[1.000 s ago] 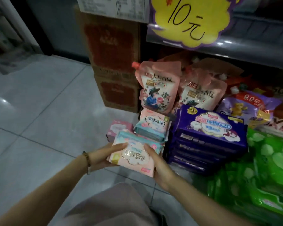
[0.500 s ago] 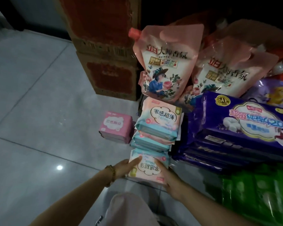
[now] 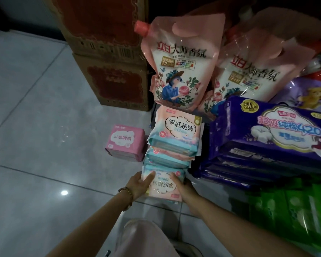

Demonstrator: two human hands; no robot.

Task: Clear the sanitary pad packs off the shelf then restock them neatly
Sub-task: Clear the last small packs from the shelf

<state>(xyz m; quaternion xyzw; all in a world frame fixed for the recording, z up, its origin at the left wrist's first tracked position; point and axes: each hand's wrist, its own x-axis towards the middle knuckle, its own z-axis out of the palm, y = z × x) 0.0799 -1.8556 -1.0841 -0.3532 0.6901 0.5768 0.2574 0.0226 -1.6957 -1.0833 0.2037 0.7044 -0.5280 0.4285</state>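
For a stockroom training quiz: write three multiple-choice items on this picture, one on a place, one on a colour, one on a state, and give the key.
1. Where is the small pink pack?
A. inside a basket
B. on the floor tiles, left of the teal-and-pink packs
C. on a chair

2. What colour is the big stack of packs on the right?
A. yellow
B. white
C. purple

3. How is the front pack, the one with the upside-down label, held?
A. between the left hand and the right hand
B. by nobody
C. by one hand alone

Key:
1 B, it sits alone on the tiles beside that row.
2 C, its wrappers are dark purple.
3 A, a hand grips each side of it.
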